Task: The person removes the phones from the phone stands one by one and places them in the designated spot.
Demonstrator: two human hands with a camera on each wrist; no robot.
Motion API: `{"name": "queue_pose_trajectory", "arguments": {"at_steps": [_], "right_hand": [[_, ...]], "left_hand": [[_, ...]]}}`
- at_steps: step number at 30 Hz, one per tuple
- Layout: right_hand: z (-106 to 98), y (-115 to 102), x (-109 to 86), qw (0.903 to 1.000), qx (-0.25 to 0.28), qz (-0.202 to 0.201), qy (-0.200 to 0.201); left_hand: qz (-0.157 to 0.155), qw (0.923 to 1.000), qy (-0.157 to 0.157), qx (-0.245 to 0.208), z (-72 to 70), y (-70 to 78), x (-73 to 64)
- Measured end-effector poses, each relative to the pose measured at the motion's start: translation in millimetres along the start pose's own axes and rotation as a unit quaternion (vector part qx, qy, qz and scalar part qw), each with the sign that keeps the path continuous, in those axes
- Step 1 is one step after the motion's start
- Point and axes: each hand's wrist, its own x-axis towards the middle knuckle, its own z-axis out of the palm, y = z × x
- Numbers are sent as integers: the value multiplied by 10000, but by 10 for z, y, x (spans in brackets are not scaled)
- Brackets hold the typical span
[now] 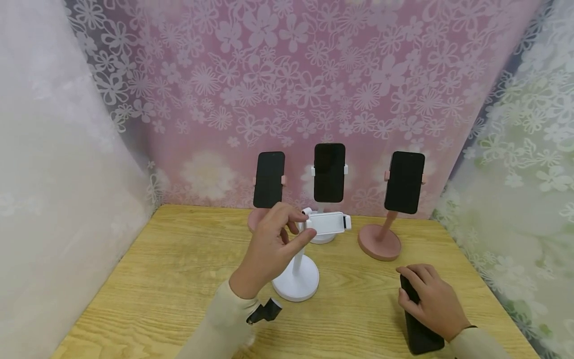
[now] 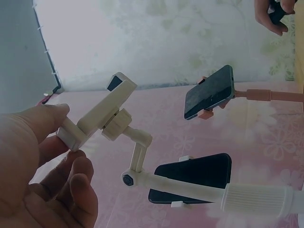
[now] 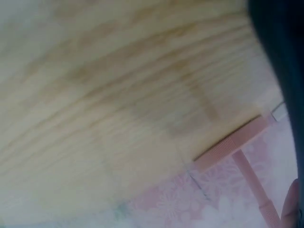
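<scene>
Thumb and fingers of my left hand (image 1: 266, 249) pinch the left end of the clamp on a white phone stand (image 1: 297, 284). That clamp (image 2: 107, 107) holds no phone and tilts on its jointed arm in the left wrist view. At the right of the table, my right hand (image 1: 434, 300) grips a black phone (image 1: 420, 335) from above, fingers over its far edge and thumb along its left side. The right wrist view shows only the phone's dark edge (image 3: 280, 52) and a fingertip. My right palm hides part of the phone.
Behind stand three more stands with phones: a pink stand (image 1: 256, 219) at left, a white one with a phone (image 1: 329, 172) in the middle, and a pink stand (image 1: 379, 243) at right. Floral cloth (image 1: 269, 89) rises behind the wooden table (image 1: 179, 279).
</scene>
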Motion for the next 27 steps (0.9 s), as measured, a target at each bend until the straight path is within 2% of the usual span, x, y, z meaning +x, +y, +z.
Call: {"name": "queue_pose_trajectory", "arguments": {"at_steps": [9,17,27], "right_hand": [[260,122,115,9952,-105,299,-927],[457,280,245,9817,31,462,-1847],[521,367,321,9697,-177,481,-2389]], "left_hand": [[-104,9999,-29,0,-18,-7,-11],[-99,9999,15,12,-32,-22,-12],[-103,9999,-73,-80,-13,-9,-3]]}}
